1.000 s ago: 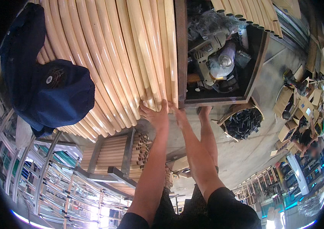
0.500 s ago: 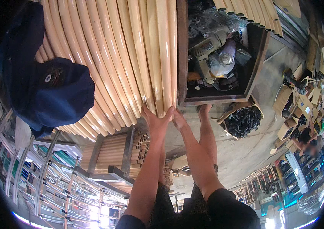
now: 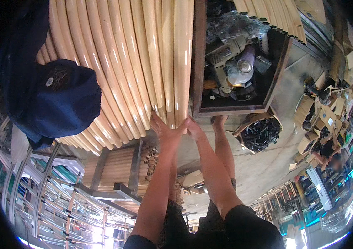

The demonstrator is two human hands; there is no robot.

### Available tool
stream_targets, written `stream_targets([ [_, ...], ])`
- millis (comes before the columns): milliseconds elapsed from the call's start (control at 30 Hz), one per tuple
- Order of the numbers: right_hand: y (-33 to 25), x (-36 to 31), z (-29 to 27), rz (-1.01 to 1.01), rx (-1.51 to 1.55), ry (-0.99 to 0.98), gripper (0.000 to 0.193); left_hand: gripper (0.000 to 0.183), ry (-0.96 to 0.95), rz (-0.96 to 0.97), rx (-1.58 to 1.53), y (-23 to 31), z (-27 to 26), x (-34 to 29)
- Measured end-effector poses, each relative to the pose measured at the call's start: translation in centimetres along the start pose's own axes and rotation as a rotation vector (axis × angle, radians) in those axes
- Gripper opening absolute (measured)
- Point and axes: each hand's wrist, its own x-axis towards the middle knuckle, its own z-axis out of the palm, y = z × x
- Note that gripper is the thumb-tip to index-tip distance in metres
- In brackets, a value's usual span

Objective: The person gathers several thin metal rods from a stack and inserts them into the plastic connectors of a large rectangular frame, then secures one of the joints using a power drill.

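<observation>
The cream pipes (image 3: 114, 66) lie side by side in a broad row at upper centre, their near ends stepping off in a slant toward the left. Most of the row looks laid out, as far as can be judged; only its right end is being handled, and how many pipes belong to it cannot be told. The left hand (image 3: 167, 132) is spread, thumb well apart from fingers, against the last few ends; the right hand (image 3: 194, 128) has its fingertips bent in beside the end of the rightmost pipe (image 3: 183, 62) — whether they close on it is hidden. Just right stands a brown open tray (image 3: 226, 111) holding a power tool (image 3: 218, 62), a spray can (image 3: 246, 62) and crumpled clear plastic (image 3: 236, 27). Near its lower corner, a carton (image 3: 249, 123) is well filled with small black parts (image 3: 261, 135). Farther out are torn cardboard boxes (image 3: 305, 143) — some with dark contents, too small to make out — and dark blue cloth (image 3: 68, 106) over the row's left side.
</observation>
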Motion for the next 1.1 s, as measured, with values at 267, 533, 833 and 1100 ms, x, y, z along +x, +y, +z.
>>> stream_targets([
  [267,-3.6,-0.1,3.6,0.059,-0.077,0.272,0.08,0.127,-0.047,0.018,-0.065,-0.5,-1.0,0.2],
  [533,-4.1,0.9,4.7,0.003,0.075,0.177,0.09,0.126,-0.056,0.057,-0.072,-0.9,-0.7,0.0],
  [833,-6.9,1.2,6.2,-0.03,0.235,0.034,0.085,0.128,0.051,0.041,0.031,0.2,0.5,-0.7],
  [1100,-7.3,-0.4,6.4,0.039,0.233,0.073,0.085,0.126,-0.059,-0.124,0.061,1.1,-0.4,-1.4],
])
